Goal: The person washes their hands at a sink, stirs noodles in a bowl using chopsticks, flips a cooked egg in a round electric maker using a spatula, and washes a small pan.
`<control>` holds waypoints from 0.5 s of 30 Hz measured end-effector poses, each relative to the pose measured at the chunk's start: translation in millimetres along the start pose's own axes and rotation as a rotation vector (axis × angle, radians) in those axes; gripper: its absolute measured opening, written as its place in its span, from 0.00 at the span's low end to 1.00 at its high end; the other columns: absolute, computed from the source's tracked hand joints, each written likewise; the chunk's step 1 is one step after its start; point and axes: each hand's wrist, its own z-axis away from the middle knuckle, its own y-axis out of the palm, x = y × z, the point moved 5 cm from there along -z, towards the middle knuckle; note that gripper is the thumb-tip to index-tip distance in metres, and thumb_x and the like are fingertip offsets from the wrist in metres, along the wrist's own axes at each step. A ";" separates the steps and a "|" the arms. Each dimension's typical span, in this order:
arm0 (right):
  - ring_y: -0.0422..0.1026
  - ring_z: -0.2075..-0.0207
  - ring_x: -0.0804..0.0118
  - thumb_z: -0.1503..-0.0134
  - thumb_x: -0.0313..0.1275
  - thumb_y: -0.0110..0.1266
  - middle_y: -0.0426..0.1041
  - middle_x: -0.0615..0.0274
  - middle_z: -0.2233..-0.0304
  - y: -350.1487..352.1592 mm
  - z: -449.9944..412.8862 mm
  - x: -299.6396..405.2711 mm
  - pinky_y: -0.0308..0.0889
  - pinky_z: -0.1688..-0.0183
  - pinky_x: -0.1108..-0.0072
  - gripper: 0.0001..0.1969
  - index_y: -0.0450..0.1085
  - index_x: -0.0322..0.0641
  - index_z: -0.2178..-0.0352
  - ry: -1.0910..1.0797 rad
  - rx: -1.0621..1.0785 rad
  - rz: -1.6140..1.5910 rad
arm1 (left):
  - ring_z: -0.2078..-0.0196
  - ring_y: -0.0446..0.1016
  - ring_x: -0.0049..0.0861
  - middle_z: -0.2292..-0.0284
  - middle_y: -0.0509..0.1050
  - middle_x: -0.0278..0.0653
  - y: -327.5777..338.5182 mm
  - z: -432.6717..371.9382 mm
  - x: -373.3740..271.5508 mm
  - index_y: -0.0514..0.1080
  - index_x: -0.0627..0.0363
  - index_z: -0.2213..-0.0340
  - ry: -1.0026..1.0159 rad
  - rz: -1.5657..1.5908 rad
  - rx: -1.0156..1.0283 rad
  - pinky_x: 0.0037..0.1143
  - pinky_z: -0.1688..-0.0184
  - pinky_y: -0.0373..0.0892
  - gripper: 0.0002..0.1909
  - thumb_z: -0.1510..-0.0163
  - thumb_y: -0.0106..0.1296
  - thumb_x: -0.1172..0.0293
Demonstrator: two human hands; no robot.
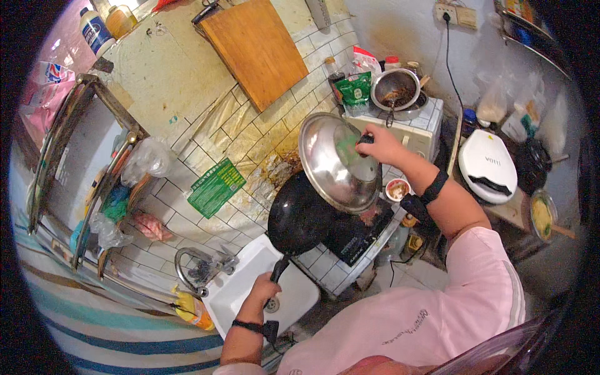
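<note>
My left hand (265, 289) grips the black handle of a dark wok (297, 213), which is held between the white sink and the black induction cooktop (356, 239). In my right hand (382, 146) is the black knob of a domed metal pan lid (335, 164). The lid is tilted and raised at the wok's right side, hiding part of the wok and of the cooktop. What the wok holds cannot be made out. A small red-rimmed cup (397, 190) of food stands just right of the lid.
A white sink (300, 300) with a metal faucet (192, 272) lies at my left. Metal bowls (395, 89), bottles and a green pouch (354, 91) stand behind the cooktop. A wooden cutting board (260, 51) leans at the tiled wall. A white electric grill (488, 164) is at the right.
</note>
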 end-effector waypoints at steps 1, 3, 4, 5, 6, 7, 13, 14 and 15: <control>0.73 0.64 0.53 0.58 0.41 0.57 0.73 0.44 0.67 4.3 -5.4 3.9 0.67 0.60 0.68 0.25 0.67 0.33 0.62 -0.013 0.008 0.002 | 0.78 0.71 0.27 0.81 0.71 0.41 3.6 -17.8 -15.6 0.69 0.60 0.74 -0.051 -0.043 0.004 0.27 0.76 0.67 0.10 0.63 0.55 0.75; 0.73 0.67 0.52 0.58 0.40 0.58 0.73 0.45 0.68 7.9 -15.7 3.6 0.67 0.63 0.68 0.24 0.66 0.36 0.61 -0.017 0.058 0.164 | 0.72 0.75 0.35 0.76 0.74 0.47 11.9 -44.5 -67.1 0.70 0.60 0.72 -0.067 -0.235 -0.024 0.31 0.70 0.69 0.11 0.63 0.53 0.72; 0.73 0.64 0.48 0.57 0.40 0.57 0.73 0.45 0.66 18.6 -21.8 9.9 0.67 0.60 0.65 0.26 0.65 0.39 0.57 -0.043 0.087 0.237 | 0.72 0.75 0.35 0.76 0.74 0.47 17.7 -55.0 -69.0 0.70 0.60 0.72 -0.074 -0.224 -0.037 0.31 0.70 0.69 0.11 0.63 0.53 0.72; 0.73 0.64 0.48 0.57 0.40 0.57 0.73 0.45 0.66 31.4 -27.1 14.5 0.67 0.60 0.65 0.26 0.65 0.39 0.57 -0.061 0.093 0.234 | 0.69 0.75 0.38 0.74 0.75 0.48 20.5 -72.5 -70.4 0.71 0.59 0.71 -0.025 -0.317 -0.105 0.32 0.67 0.69 0.12 0.62 0.52 0.70; 0.72 0.63 0.48 0.57 0.40 0.57 0.73 0.46 0.66 45.6 -33.1 15.9 0.67 0.59 0.65 0.26 0.65 0.39 0.57 -0.096 0.137 0.287 | 0.65 0.75 0.41 0.72 0.75 0.49 22.8 -86.1 -77.7 0.72 0.58 0.69 0.030 -0.411 -0.170 0.33 0.64 0.69 0.14 0.62 0.50 0.69; 0.72 0.62 0.48 0.56 0.40 0.57 0.73 0.47 0.65 54.1 -36.2 16.5 0.67 0.59 0.65 0.26 0.64 0.40 0.56 -0.120 0.177 0.342 | 0.65 0.75 0.41 0.72 0.75 0.49 26.3 -92.5 -89.6 0.72 0.58 0.69 0.035 -0.408 -0.172 0.33 0.64 0.69 0.14 0.62 0.50 0.69; 0.72 0.60 0.50 0.56 0.39 0.59 0.73 0.49 0.63 119.0 -51.1 15.9 0.67 0.58 0.65 0.25 0.65 0.41 0.57 -0.181 0.353 0.400 | 0.62 0.75 0.42 0.68 0.76 0.46 33.0 -112.1 -128.1 0.73 0.52 0.66 0.008 -0.453 -0.123 0.33 0.61 0.69 0.16 0.61 0.48 0.69; 0.72 0.59 0.50 0.56 0.39 0.59 0.73 0.49 0.63 127.2 -52.1 14.1 0.67 0.58 0.64 0.25 0.65 0.41 0.57 -0.232 0.398 0.463 | 0.62 0.75 0.41 0.68 0.76 0.46 33.3 -116.9 -129.7 0.73 0.52 0.67 -0.023 -0.452 -0.088 0.33 0.61 0.69 0.15 0.60 0.49 0.69; 0.72 0.59 0.50 0.55 0.39 0.59 0.73 0.50 0.62 138.8 -53.4 16.2 0.67 0.58 0.64 0.25 0.65 0.41 0.56 -0.292 0.444 0.522 | 0.62 0.75 0.41 0.68 0.76 0.46 29.8 -121.7 -126.4 0.73 0.52 0.67 -0.027 -0.460 -0.095 0.33 0.61 0.69 0.15 0.60 0.49 0.69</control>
